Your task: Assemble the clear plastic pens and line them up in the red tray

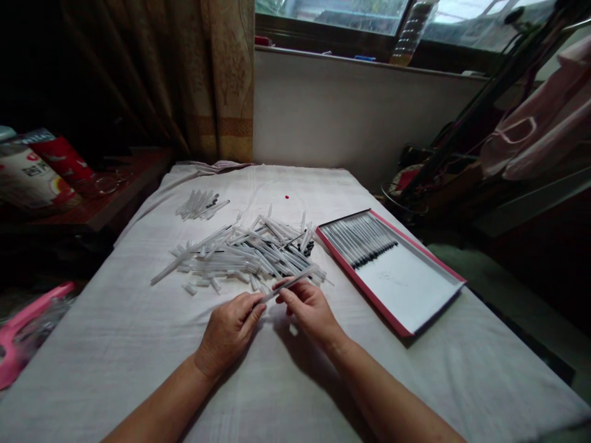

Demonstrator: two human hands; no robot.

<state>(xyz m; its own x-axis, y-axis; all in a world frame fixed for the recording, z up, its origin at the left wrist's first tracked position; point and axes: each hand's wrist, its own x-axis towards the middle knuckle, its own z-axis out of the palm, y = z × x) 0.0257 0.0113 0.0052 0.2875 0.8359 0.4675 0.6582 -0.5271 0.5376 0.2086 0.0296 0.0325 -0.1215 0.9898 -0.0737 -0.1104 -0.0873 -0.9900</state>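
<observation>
My left hand (229, 330) and my right hand (310, 309) are close together over the white cloth, both pinched on one clear plastic pen (292, 282) that slants up to the right. The left fingers grip its near end, the right fingers its middle. Just beyond the hands lies a loose heap of clear pens and caps (244, 252). A smaller bunch of clear pens (201, 205) lies further back on the left. A shallow red-edged box (415, 295) to the right holds a row of finished pens (357, 240) in its far half.
The table is covered by a white cloth (138, 344). A tiny red bit (287, 197) lies near its far edge. A side shelf with packets (41, 169) is at the left, a pink object (23, 332) below it. Clutter and pink cloth (540, 123) stand at the right.
</observation>
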